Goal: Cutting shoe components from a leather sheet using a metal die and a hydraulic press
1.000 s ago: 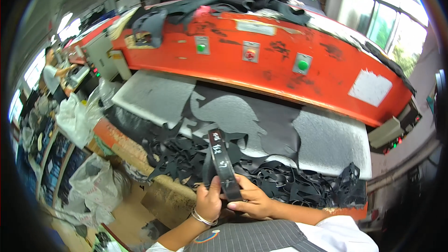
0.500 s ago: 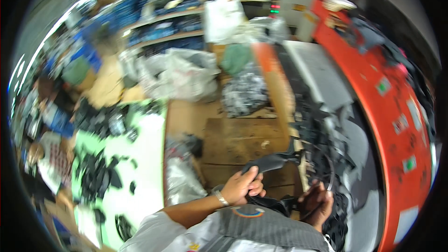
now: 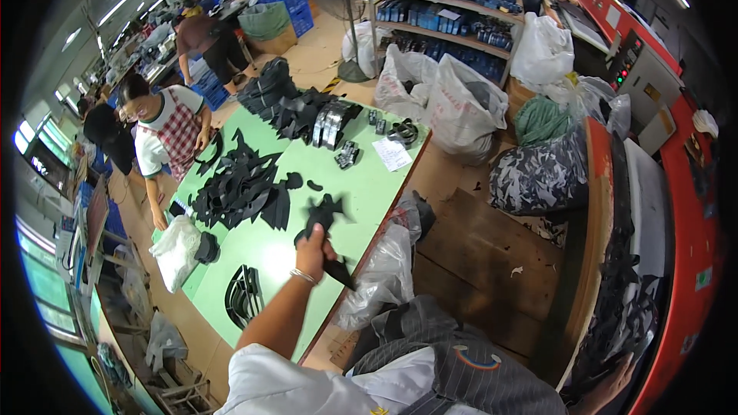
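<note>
My left hand (image 3: 311, 254) is over the green table, closed around black cut pieces (image 3: 339, 270) of sheet material. One pointed piece hangs down toward the table's edge, and the upper part is smeared by motion. Beyond the hand lies a heap of loose black pieces (image 3: 242, 184) on the green tabletop (image 3: 288, 261). A small stack of black curved strips (image 3: 244, 296) rests left of my forearm. At the lower right my right hand (image 3: 613, 386) lies with fingers stretched along black scrap (image 3: 611, 338) on the bed of the red machine; part of it is in shadow.
Across the table a co-worker (image 3: 169, 127) in a checked apron handles a black piece. A white bag (image 3: 178, 250) sits at the table's left edge. Plastic bags (image 3: 384, 277) crowd the table's right side. Large white sacks (image 3: 465, 104) and a scrap-filled bag (image 3: 538, 173) stand ahead. The red machine (image 3: 680, 207) borders the right.
My view has swung left toward the green table. My left hand has carried black material from beside the machine to above the table. My right hand stays on the machine side.
</note>
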`<state>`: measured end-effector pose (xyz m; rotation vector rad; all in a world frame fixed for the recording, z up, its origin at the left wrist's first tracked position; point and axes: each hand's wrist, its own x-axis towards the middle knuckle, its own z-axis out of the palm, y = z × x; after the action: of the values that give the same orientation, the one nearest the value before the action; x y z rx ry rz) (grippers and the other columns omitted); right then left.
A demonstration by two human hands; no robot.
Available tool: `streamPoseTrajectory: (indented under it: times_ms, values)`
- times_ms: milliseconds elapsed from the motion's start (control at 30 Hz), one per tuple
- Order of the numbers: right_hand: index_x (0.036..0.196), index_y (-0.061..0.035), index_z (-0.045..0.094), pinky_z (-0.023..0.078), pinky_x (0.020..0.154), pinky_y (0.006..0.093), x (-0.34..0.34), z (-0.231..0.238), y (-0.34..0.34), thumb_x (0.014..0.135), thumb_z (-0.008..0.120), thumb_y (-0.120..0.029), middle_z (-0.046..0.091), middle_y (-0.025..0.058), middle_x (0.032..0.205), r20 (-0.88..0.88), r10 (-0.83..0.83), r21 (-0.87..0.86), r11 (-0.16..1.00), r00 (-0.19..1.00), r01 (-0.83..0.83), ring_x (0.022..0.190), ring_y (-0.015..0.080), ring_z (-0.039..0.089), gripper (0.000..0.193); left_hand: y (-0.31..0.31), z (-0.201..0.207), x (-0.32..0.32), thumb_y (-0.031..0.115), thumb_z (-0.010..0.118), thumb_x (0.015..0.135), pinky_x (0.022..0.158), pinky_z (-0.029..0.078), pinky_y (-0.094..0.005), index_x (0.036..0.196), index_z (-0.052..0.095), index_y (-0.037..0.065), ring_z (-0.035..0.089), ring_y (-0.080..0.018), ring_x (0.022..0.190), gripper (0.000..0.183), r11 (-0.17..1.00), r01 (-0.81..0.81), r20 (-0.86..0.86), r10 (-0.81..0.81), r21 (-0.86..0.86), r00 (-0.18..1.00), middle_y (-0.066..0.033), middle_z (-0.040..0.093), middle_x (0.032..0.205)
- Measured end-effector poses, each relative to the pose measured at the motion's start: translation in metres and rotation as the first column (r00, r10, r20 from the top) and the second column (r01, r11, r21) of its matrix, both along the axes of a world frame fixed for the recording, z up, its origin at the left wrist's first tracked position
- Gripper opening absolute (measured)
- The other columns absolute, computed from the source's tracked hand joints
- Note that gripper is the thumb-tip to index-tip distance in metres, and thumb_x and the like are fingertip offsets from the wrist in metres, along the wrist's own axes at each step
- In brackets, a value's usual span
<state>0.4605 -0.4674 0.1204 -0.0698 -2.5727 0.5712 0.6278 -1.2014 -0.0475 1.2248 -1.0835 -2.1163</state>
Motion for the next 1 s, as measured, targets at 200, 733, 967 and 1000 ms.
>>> streamPoseTrajectory:
  times_ms: [200,733,967,1000]
  values:
    - [0.117,0.0067,0.061,0.048,0.092,0.0428,0.014,0.029,-0.049,0.090,0.066,-0.038,0.061,0.0271,0.112,0.271,0.021,0.349,0.930,0.962,-0.118,0.104,0.0363,0.060,0.053,-0.164,-0.041,0.077,0.048,0.062,0.083,0.089,0.049,-0.0427,0.107,0.061,-0.012,0.065,-0.0373,0.098,0.064,0.783,0.274,0.765,0.357,-0.558,0.536,-0.0283,0.066,0.102]
    - [0.141,0.0002,0.033,0.043,0.100,0.0455,-0.058,-0.055,-0.134,0.081,0.073,-0.032,0.046,0.0281,0.136,0.550,-0.361,0.283,0.929,0.754,0.238,0.121,0.0427,0.052,0.080,0.085,-0.109,-0.253,0.041,0.054,0.091,0.095,0.046,-0.0431,0.111,0.067,0.006,0.059,-0.0382,0.108,0.042,0.143,0.895,0.628,-0.667,-0.422,0.402,-0.0192,0.066,0.112]
    - [0.149,-0.0034,0.017,0.045,0.094,0.0465,-0.125,-0.003,-0.092,0.081,0.072,-0.035,0.058,0.0301,0.121,0.702,0.149,-0.068,0.987,0.697,-0.143,0.110,0.0450,0.057,0.094,0.262,0.054,-0.287,0.021,0.063,0.091,0.082,0.052,-0.0313,0.112,0.066,0.001,0.067,-0.0203,0.092,0.028,-0.148,0.702,0.387,-0.901,-0.696,0.194,-0.0129,0.070,0.101]
    - [0.150,-0.0034,0.015,0.041,0.098,0.0467,-0.113,0.022,-0.064,0.080,0.074,-0.032,0.058,0.0298,0.121,0.709,0.169,-0.081,0.984,0.684,-0.158,0.116,0.0419,0.054,0.096,0.292,0.062,-0.301,0.019,0.064,0.090,0.080,0.052,-0.0306,0.110,0.066,0.001,0.068,-0.0191,0.090,0.026,-0.176,0.718,0.370,-0.921,-0.674,0.121,-0.0124,0.070,0.099]
